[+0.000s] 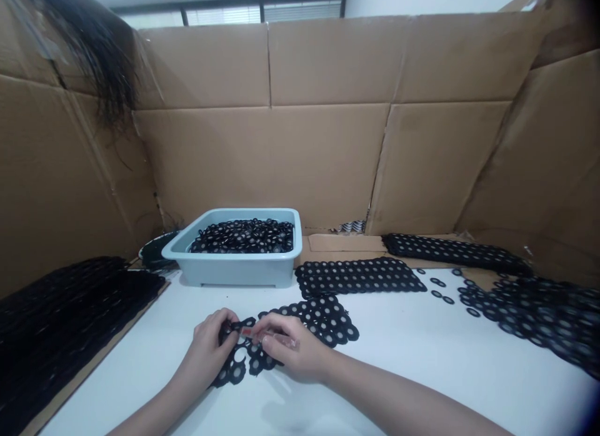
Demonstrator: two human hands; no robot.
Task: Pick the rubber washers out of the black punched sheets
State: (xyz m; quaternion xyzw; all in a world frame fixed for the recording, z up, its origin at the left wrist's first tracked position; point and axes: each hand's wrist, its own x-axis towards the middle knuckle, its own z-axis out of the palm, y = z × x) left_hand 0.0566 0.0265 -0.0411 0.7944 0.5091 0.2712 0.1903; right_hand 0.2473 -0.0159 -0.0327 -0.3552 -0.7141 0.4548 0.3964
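Note:
A black sheet of joined rings with pale round centres (323, 317) lies flat on the white table (375, 386). My left hand (213, 345) pinches the left end of this sheet between thumb and fingers, lifting part of it slightly. Closed around a small clear-handled tool with a red part (246, 331), my right hand (295, 348) rests over the sheet just beside my left. The tool's tip is at the rings near my left fingertips; its exact kind cannot be made out. A few rings hang loosely joined below my left hand.
Behind my hands stands a light blue basin (239, 270) full of black rings. Ring sheets (360, 277) lie at the back right, with a heap of rings (548, 317) farther right. Dark stacked material (70, 330) lies at left. Cardboard walls (328, 142) enclose the table.

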